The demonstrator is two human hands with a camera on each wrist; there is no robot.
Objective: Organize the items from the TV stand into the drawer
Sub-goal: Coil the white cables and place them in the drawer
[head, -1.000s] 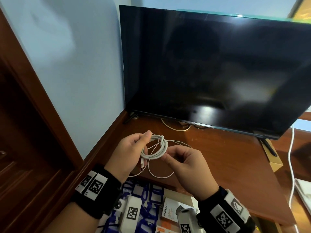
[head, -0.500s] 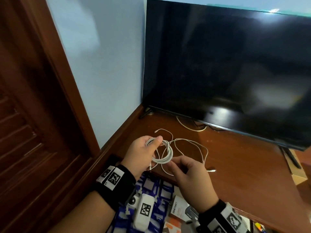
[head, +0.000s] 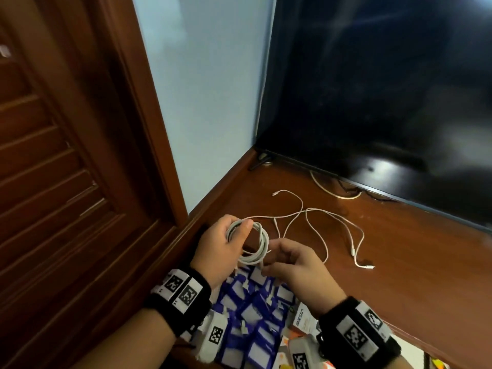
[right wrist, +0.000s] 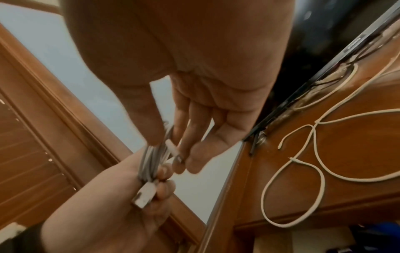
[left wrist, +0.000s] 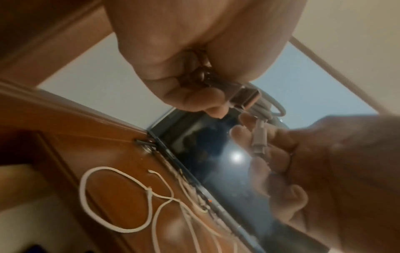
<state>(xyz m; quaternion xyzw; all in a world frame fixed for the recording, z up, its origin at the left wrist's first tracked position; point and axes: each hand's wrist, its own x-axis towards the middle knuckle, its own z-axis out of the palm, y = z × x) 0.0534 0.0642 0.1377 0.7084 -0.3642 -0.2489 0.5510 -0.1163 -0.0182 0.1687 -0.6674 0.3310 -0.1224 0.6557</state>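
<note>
My left hand (head: 226, 249) grips a coiled white cable (head: 257, 246) above the front left corner of the brown TV stand (head: 399, 262); its USB plug (right wrist: 143, 195) sticks out below my fingers. My right hand (head: 290, 265) pinches the coil's other plug end (right wrist: 173, 150) between thumb and fingers, right beside the left hand. Thin white cables (head: 314, 222) lie loose and tangled on the stand's top behind my hands. Below my wrists the open drawer (head: 255, 315) shows blue-and-white packets and small boxes.
A large black TV (head: 386, 102) stands at the back of the stand, with another white cable (head: 332, 191) running under it. A pale blue wall (head: 207, 102) and a wooden door (head: 53, 169) are to the left.
The view has swung down and left toward the drawer. My hands moved lower toward the stand's front edge with the coil, and the loose cables now lie spread on the top.
</note>
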